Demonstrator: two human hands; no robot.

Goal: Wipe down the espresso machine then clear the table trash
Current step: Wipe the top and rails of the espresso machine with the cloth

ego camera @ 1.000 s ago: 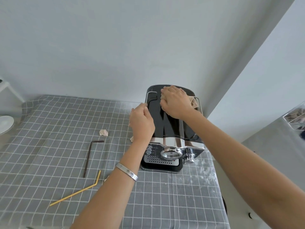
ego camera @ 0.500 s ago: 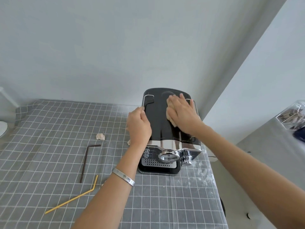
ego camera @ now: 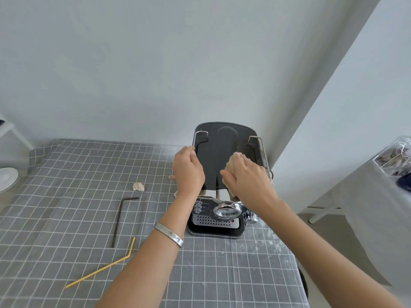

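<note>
A: Where's the coffee machine [ego camera: 219, 172]?

B: On the table [ego camera: 66, 185], toward its far right corner, by the wall. My left hand [ego camera: 188, 172] is curled closed around the rail on the machine's left edge, at nine o'clock of its black top. My right hand [ego camera: 246, 178] presses a tan cloth [ego camera: 231, 165] flat on the top at about four o'clock, fingers folded over it.

A: And the trash?

B: A crumpled paper wad [ego camera: 138, 186] lies at nine o'clock from the machine, well apart from it. A dark bent straw [ego camera: 120, 215] is nearer me, and a yellow bent straw [ego camera: 104, 266] lies just beyond its near end at seven o'clock. There's a bracelet [ego camera: 169, 234] on my left wrist.
</note>
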